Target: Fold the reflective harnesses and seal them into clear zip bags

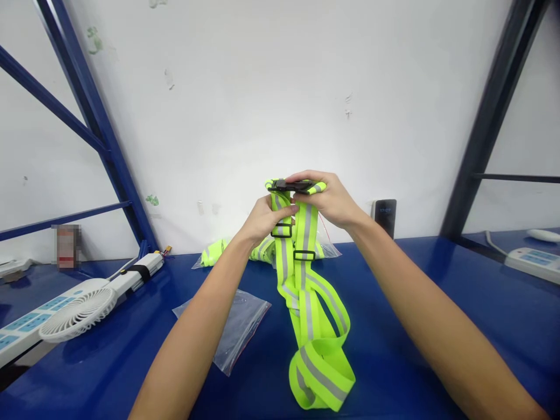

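Observation:
A neon yellow reflective vest (pixel 308 309) made of straps with grey stripes hangs from both hands, its lower loops resting on the blue table. My left hand (pixel 268 219) is closed round one strap, just above a black slide adjuster (pixel 282 230). With thumb and fingers, my right hand (pixel 326 195) pinches the top of the vest at a black buckle (pixel 293 186). A second adjuster (pixel 304 255) sits lower on the other strap. Beside the vest, partly behind my left forearm, lies a clear zip bag (pixel 240 326).
More bagged neon straps (pixel 214 252) lie against the wall. At left are a white fan (pixel 79 315), a power strip (pixel 32 321) and a white device with a black band (pixel 140 272). A dark phone-like device (pixel 385 217) stands at back right. Another power strip (pixel 536 262) is at far right.

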`<state>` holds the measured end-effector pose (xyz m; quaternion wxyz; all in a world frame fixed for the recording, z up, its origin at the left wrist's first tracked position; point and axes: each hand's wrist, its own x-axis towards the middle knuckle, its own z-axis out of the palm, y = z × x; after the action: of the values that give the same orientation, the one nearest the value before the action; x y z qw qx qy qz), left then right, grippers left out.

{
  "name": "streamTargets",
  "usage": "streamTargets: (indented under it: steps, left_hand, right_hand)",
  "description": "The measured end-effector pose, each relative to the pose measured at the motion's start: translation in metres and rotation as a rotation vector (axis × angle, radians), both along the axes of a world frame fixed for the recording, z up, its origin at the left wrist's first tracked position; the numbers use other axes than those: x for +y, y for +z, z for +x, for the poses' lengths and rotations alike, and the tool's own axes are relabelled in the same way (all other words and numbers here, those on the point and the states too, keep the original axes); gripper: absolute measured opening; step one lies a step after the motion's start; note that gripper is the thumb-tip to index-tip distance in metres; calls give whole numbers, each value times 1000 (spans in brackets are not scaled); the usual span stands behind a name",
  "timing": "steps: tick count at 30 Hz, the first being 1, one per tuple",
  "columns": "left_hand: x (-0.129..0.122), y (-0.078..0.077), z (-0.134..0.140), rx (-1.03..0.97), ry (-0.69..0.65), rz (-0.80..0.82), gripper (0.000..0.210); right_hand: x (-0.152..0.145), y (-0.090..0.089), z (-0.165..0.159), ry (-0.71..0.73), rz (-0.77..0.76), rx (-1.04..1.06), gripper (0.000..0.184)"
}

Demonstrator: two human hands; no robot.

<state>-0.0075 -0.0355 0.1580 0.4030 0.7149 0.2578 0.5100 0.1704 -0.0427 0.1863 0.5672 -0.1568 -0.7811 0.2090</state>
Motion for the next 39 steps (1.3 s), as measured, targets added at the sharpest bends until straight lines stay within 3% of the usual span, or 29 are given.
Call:
streamTargets:
  steps: [6, 12, 19, 25, 31, 35, 39]
  left_hand:
    - [7, -5, -1, -28, 46, 107, 32]
    - [5, 0, 2, -82, 31, 115, 39]
    - [7, -1, -4, -96, -31, 132, 45]
    - [7, -5, -6, -132, -104, 39, 49]
    - [4, -3, -4, -272, -205, -58, 47]
    - [11, -7, -4, -182, -99, 35, 45]
    - [13, -9, -2, -49, 60, 263, 43]
  right_hand:
    - [-2, 0, 11, 149, -67, -165, 46]
    - [1, -7, -6, 225, -266, 187, 61]
    - [2, -14, -25, 199, -423, 402, 42]
    - [8, -21, -27, 117, -423, 383, 36]
    - [9, -19, -24, 101, -289, 308, 32]
    - [14, -21, -23, 44, -291, 364, 41]
    - [20, -27, -26, -19, -317, 451, 48]
